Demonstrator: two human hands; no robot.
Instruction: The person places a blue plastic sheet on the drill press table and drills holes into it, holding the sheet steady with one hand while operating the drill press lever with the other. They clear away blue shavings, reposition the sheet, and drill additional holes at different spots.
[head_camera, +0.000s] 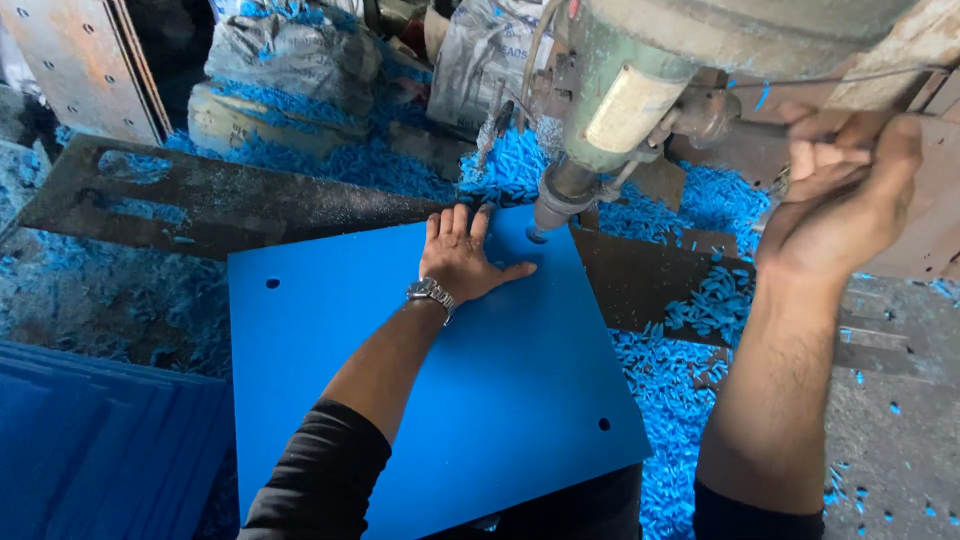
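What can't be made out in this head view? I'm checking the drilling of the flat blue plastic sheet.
- Drill tip: hidden behind the green drill press head where it meets the flat blue plastic sheet.
- Feed lever: covered by the right hand.
- Sheet's near edge: cut off by the frame bottom.
- Sheet under the left hand: covered by the palm.
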